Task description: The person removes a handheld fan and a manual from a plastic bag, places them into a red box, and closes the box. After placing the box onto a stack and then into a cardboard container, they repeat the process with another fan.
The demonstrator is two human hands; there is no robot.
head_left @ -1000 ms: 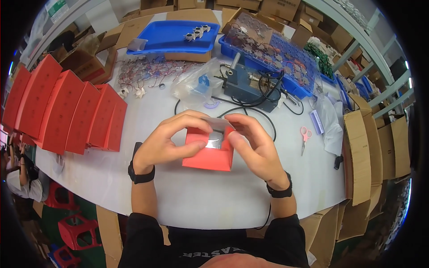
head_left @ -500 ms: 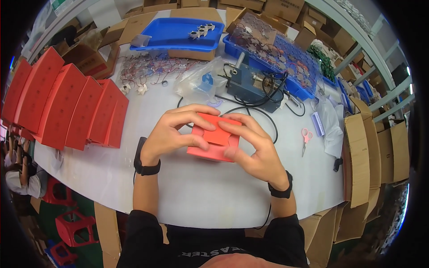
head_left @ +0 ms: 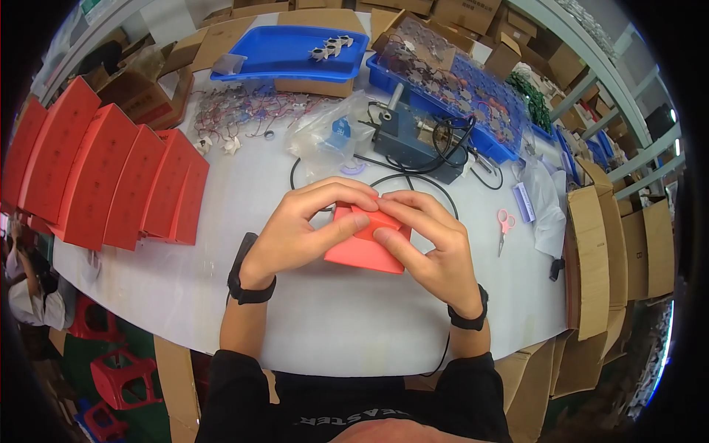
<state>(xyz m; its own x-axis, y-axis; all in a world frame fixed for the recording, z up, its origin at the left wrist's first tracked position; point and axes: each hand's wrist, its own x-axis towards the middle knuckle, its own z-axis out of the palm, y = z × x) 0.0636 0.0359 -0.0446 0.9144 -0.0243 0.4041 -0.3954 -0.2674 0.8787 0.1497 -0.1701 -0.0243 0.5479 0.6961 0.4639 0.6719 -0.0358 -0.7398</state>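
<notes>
A small red cardboard box [head_left: 362,255] is held over the white table between my two hands, its flapped end facing up. My left hand [head_left: 306,221] grips the left side, fingers curled over the far edge and thumb on the flap. From the right, my right hand [head_left: 436,236] closes on the same box, with its fingertips at the far edge and its thumb pressing the flap. The fingertips of both hands nearly meet there. Dark bands circle both wrists. My hands cover the box's sides and part of its top.
Red boxes [head_left: 111,177] stand in a row at the left. Behind lie a blue tray [head_left: 288,55], a clear bag [head_left: 325,136] and a blue-grey bench device [head_left: 413,140] with black cables. Pink-handled scissors [head_left: 504,225] and open cartons [head_left: 587,258] are at the right.
The box has tilted and shifted slightly right. Both hands have drawn together at its far edge, and the thumbs have moved onto the top flap.
</notes>
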